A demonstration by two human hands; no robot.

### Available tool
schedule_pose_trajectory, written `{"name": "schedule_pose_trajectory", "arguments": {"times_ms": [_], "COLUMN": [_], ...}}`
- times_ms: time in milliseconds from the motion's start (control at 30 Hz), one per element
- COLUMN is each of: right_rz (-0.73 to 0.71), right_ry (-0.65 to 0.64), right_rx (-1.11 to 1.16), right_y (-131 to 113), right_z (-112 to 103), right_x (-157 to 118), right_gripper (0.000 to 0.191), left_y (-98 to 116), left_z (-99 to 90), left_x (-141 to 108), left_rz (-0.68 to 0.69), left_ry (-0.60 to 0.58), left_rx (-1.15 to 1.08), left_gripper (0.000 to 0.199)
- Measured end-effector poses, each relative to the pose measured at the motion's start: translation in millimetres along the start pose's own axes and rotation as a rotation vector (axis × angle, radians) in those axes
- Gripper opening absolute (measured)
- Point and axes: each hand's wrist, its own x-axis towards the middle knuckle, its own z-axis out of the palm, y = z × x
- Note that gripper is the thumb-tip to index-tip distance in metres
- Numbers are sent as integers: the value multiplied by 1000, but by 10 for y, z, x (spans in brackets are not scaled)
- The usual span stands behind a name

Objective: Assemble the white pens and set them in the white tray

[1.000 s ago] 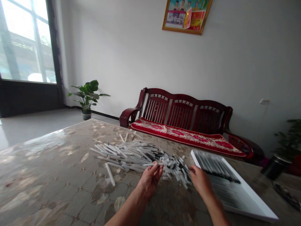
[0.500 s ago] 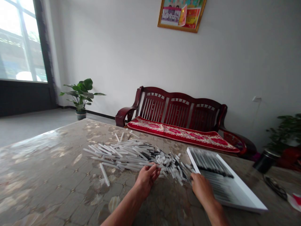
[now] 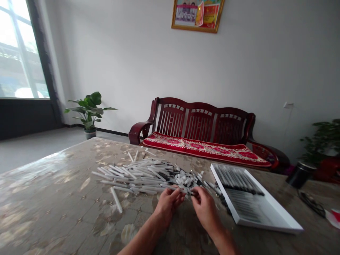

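A tube (image 3: 165, 186) lies crosswise above the near edge of the heap, pinched between the thumb and fingers of the left hand (image 3: 169, 202). The fingertips of the right hand (image 3: 205, 205) are drawn together at the tube's right end; whether they grip it, a small part or nothing is too fine to tell. For work at that end, the left hand would do best to hold the tube firmly but lightly, close to the end, so that it cannot swing. The right hand should work along the tube's own line, as a sideways push could tilt it or make it slip. Resting both wrists low would probably help steady the two hands.

Just beyond the fingers sit short pale pieces (image 3: 186, 180), and to their left the heap (image 3: 138, 177) of long pale tubes, with one stray tube (image 3: 116, 200) on the near side. Dark pieces (image 3: 225, 203) lie along the left wall of the white tray (image 3: 277, 200), which holds dark-ended pens (image 3: 236, 177) in rows. The tray is near the right forearm, so that elbow is best kept in. All this rests on the patterned worktop (image 3: 74, 223); a red-covered bench (image 3: 202, 122) stands behind.
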Motion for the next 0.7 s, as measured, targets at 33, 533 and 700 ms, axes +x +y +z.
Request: {"name": "schedule_pose_trajectory", "arguments": {"times_ms": [33, 533, 700], "right_rz": [6, 39, 10], "right_ry": [8, 67, 59], "right_rx": [28, 152, 143], "right_y": [-21, -3, 5], "right_z": [20, 61, 29], "right_x": [-3, -43, -47], "right_gripper": [20, 24, 24], "left_y": [-6, -46, -63], "left_z": [-1, -12, -20], "left_x": [-2, -9, 9], "left_rz": [1, 14, 35], "left_ry": [-8, -42, -42], "left_rx": [4, 55, 59], "left_gripper": [22, 30, 35]}}
